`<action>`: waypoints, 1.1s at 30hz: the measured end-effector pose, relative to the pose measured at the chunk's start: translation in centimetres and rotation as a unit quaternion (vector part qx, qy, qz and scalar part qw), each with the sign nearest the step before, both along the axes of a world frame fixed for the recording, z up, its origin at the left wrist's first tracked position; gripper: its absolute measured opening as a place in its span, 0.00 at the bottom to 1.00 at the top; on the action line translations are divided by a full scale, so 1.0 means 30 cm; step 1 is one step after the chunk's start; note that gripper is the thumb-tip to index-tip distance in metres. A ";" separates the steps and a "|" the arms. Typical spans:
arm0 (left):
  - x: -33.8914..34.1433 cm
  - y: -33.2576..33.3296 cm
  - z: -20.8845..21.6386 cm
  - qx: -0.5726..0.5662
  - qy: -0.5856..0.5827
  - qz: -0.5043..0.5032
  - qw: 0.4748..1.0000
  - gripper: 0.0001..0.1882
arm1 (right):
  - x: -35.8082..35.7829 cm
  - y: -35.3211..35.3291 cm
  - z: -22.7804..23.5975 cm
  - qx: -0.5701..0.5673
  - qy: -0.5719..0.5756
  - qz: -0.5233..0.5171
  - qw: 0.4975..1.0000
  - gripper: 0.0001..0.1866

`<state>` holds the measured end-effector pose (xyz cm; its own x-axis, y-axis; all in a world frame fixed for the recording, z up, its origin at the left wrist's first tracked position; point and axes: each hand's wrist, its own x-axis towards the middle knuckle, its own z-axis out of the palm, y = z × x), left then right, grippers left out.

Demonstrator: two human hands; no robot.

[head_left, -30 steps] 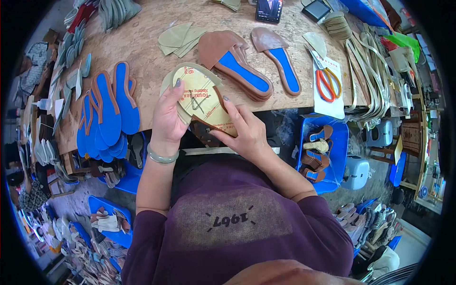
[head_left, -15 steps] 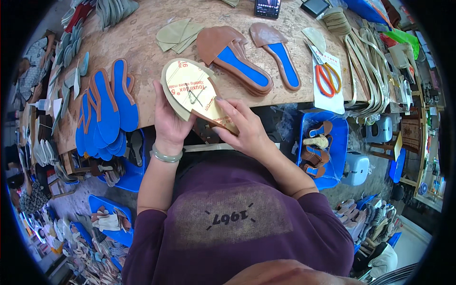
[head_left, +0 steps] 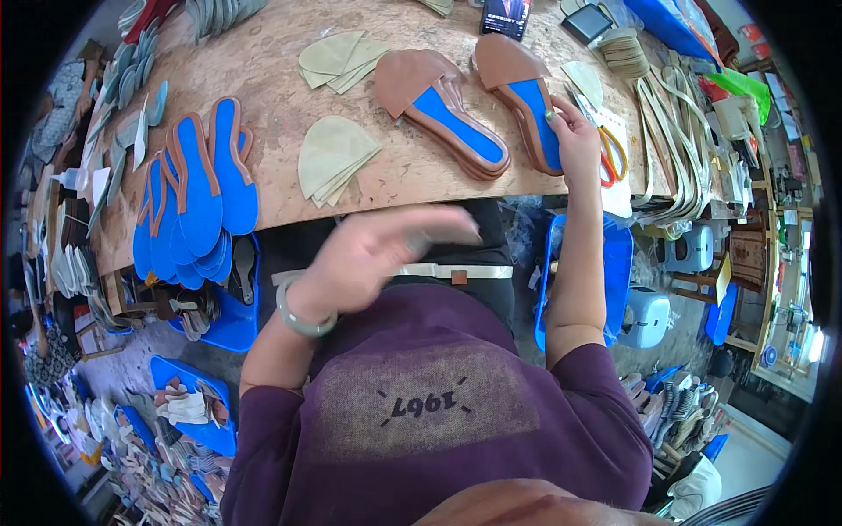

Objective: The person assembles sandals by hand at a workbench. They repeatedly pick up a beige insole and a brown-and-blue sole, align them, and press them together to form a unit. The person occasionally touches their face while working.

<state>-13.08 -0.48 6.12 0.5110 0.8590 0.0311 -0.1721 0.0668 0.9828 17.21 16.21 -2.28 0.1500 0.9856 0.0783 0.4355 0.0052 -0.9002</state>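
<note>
My right hand point(head_left: 578, 145), fingers bent, touches the edge of one brown-and-blue insole pile point(head_left: 530, 101) on the table point(head_left: 272, 96); whether it grips, I can't tell. My left hand point(head_left: 373, 254), blurred, is stretched open at my waist, apparently holding nothing. I count two insole piles before me, two fans of beige half-oval pieces point(head_left: 333, 158) and one pair of scissors point(head_left: 619, 153).

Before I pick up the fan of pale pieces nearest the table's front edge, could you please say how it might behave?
The fan of pale pieces is probably light, since each looks thin. It may slip apart when pushed, as its edges are spread. Rolling seems unlikely, because it lies flat on the table.
</note>
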 end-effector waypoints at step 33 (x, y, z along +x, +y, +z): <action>-0.227 -0.326 0.149 0.061 0.012 0.209 0.976 0.18 | -1.452 -0.068 0.134 0.538 -0.381 0.579 0.480 0.22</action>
<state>-19.90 -10.25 10.60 0.1180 0.9832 0.1393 -0.1356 -0.1230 0.9831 -26.34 14.16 1.74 -0.9258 -0.2984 0.2319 -0.2195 0.9241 0.3129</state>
